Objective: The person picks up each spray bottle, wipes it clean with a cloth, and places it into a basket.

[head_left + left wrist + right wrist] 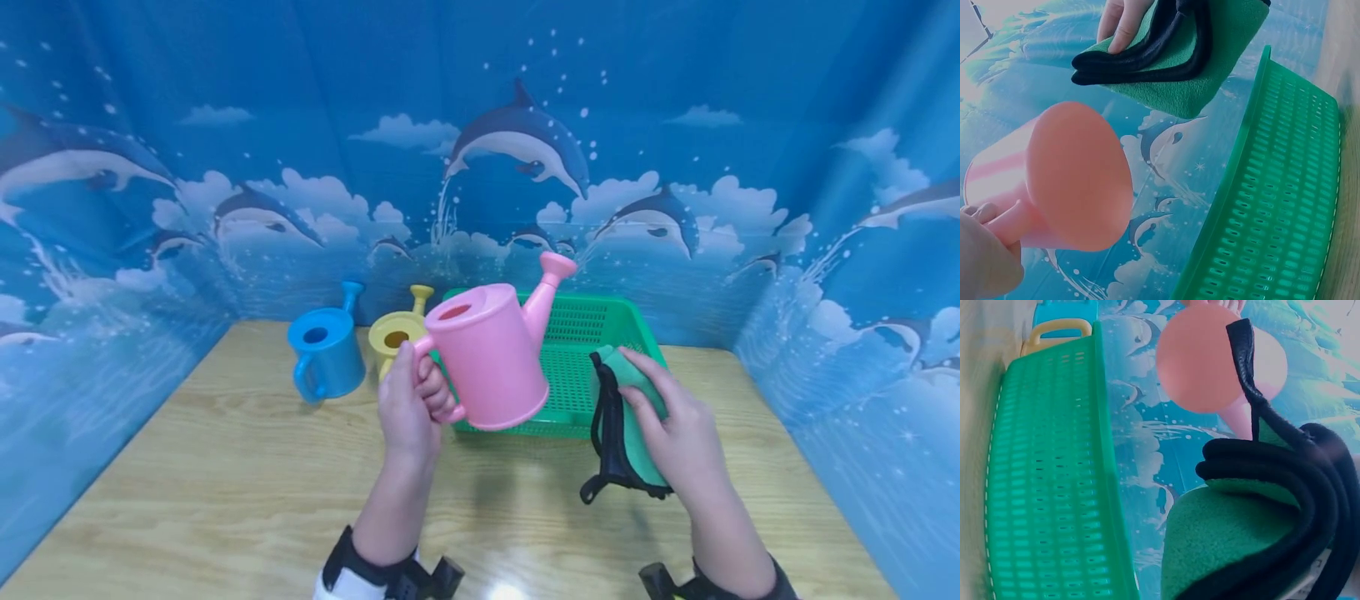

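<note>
The left hand (411, 404) curls round the handle (1010, 224) of the pink watering can (491, 358) on its right: probably light, stiff, slick, best gripped there. The right hand (678, 425) pinches soft green cloth (637, 450), rear fingers unclear. Beyond both: green basket (1272, 194).

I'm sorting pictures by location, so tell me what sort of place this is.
Probably a staged recording setup: a dolphin-print backdrop walls in a wood-grain tabletop on three sides, and black wrist straps carry small devices.
</note>
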The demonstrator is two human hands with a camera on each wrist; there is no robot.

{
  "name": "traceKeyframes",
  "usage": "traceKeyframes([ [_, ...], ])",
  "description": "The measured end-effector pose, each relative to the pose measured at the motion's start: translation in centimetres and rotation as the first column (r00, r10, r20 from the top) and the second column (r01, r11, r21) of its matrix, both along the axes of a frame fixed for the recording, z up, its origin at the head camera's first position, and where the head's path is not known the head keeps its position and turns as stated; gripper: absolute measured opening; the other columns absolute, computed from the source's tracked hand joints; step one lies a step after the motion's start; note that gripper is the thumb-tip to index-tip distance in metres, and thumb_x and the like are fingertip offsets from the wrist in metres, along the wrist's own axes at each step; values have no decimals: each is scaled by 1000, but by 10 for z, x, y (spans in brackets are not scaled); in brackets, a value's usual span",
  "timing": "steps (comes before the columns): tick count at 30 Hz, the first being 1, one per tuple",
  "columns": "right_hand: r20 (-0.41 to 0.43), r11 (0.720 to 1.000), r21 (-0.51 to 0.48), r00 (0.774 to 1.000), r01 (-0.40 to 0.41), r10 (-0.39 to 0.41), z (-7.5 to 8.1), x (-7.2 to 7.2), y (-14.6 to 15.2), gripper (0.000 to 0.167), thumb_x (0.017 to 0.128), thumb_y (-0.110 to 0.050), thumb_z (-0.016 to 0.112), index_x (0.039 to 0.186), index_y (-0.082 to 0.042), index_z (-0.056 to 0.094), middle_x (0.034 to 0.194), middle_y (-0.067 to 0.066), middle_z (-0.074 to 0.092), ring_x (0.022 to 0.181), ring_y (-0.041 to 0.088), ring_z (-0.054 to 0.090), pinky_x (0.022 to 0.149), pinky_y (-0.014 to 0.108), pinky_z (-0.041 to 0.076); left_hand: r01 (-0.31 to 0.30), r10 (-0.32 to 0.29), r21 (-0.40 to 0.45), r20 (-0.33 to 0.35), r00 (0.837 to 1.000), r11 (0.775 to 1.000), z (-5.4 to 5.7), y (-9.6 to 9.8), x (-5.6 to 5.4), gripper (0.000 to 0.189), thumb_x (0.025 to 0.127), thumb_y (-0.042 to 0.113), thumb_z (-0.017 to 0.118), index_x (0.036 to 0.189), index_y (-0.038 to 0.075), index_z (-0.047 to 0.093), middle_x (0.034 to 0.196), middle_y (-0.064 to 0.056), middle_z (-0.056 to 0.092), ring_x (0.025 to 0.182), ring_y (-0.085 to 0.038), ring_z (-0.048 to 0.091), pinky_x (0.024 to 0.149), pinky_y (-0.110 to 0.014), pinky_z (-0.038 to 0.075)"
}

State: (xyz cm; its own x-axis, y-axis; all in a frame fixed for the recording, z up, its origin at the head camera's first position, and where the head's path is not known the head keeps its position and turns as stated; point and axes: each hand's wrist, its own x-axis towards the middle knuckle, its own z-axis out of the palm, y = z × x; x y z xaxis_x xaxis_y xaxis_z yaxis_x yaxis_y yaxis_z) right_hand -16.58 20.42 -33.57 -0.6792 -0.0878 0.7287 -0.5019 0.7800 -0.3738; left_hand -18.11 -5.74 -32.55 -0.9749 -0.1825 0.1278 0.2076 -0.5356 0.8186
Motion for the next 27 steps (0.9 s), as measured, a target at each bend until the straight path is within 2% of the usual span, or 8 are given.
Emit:
traceKeyframes([
  [2,-3,1000,-4,1000,9,-9,1,0,2,50,85,1,70,131,-14,59,119,16,67,66,26,66,72,36,50,-15,15,-24,8,1000,1000,0,0,0,50,104,41,34,62,14,29,49,6,25,39,-9,24,41,-22,26],
  [4,-7,1000,-4,1000,14,-14,2,1,3,50,85,1,69,132,-15,59,119,17,67,55,21,59,70,28,48,-27,28,-41,20,999,999,1,1,0,49,103,39,35,61,14,29,49,5,25,40,-9,25,41,-21,28],
  [7,-17,1000,-5,1000,13,-13,2,1,5,51,85,1,70,132,-16,59,119,16,67,55,20,58,72,24,46,-49,51,-61,36,998,997,0,1,1,49,103,36,36,61,13,30,49,5,26,40,-10,26,41,-21,29],
  [11,-13,1000,-20,1000,4,-4,2,2,5,51,84,2,70,131,-16,60,119,16,67,82,32,69,78,37,50,-65,68,-80,34,997,995,0,1,3,49,103,35,38,60,13,30,49,5,27,41,-10,27,42,-21,28],
  [14,-3,1000,-25,1000,4,-4,2,2,5,51,85,1,69,132,-16,59,120,16,67,98,36,67,81,44,49,-80,79,-108,-7,997,991,-2,0,3,46,102,34,40,62,12,32,50,4,27,42,-10,27,43,-21,27],
  [17,-2,1000,-19,1000,5,-5,2,3,5,50,85,0,69,131,-16,59,121,15,66,103,36,66,83,44,48,-104,95,-149,-67,993,983,-4,0,4,42,100,28,43,62,12,33,51,4,27,44,-10,27,44,-20,27],
  [23,2,1000,-23,1000,13,-13,3,4,5,48,86,0,69,131,-14,60,120,16,67,104,37,65,83,44,48,-120,82,-211,-178,981,970,-5,0,6,37,97,22,45,63,11,34,53,4,27,47,-9,27,45,-19,25],
  [27,4,999,-30,1000,22,-22,4,4,6,48,86,0,69,130,-14,60,119,18,67,104,38,65,83,46,48,-116,66,-207,-231,971,971,-5,0,6,36,97,19,44,63,11,35,53,3,27,47,-10,26,46,-20,22],
])
